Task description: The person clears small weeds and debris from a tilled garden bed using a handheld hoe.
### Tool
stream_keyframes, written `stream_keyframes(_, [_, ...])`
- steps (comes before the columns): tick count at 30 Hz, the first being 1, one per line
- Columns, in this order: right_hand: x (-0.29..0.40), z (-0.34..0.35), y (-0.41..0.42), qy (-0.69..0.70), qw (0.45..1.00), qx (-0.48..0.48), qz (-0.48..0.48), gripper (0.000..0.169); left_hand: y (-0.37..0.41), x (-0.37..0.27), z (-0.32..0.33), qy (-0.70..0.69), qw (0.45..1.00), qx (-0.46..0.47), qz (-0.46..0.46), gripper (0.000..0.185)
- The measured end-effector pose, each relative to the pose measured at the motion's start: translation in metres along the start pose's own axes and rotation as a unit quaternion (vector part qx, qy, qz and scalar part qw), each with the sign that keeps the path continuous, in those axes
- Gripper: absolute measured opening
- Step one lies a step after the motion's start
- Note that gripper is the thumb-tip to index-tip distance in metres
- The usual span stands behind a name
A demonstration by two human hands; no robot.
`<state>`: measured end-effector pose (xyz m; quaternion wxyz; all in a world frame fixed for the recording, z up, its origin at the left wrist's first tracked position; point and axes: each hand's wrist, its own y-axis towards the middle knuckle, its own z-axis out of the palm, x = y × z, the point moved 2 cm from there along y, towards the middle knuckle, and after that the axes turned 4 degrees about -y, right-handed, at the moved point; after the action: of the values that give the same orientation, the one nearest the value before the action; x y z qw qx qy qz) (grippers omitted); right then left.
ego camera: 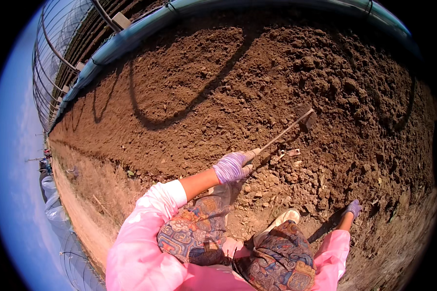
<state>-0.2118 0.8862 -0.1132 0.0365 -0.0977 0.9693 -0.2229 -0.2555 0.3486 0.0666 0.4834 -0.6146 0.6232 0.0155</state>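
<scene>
My left hand [235, 166], in a purple-and-white knit glove with tan fingers, is closed on the wooden handle of a hoe [282, 132]. The handle runs up and to the right to a dark, soil-covered blade [306, 117] lying on the loose brown soil. Below the blade lie a few small pinkish-tan pieces [294, 152] that I cannot identify. My right hand [353, 208], in a purple glove, is low at the right, close to the soil; its fingers are small in view, and whether they hold anything cannot be told.
Cloddy soil [204, 91] spreads ahead, edged by a rolled blue plastic film [105, 52] with greenhouse hoops [54, 51] behind it. A dirt path [83, 211] runs along the left. My light-coloured shoe [286, 218] stands at the soil's near edge. Curved shadows cross the bed.
</scene>
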Motion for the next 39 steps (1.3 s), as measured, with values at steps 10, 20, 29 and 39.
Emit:
stream_keyframes(10, [-0.011, 0.007, 0.025, -0.011, 0.999, 0.017, -0.048, 0.069, 0.058, 0.166, -0.133, -0.065, 0.875, -0.403, -0.259, 0.048])
stream_keyframes(20, [-0.006, -0.002, 0.010, -0.042, 0.998, 0.005, -0.037, 0.065, 0.080, 0.007, -0.040, -0.046, 0.994, -0.092, -0.024, 0.057])
stream_keyframes(29, [-0.021, 0.010, 0.037, -0.025, 0.998, -0.008, -0.057, 0.066, 0.113, 0.108, -0.128, 0.004, 0.925, -0.361, -0.119, 0.052])
stream_keyframes(39, [-0.011, 0.002, 0.014, -0.064, 0.997, -0.011, -0.043, 0.068, 0.106, 0.041, -0.099, -0.141, 0.960, -0.234, -0.059, 0.051])
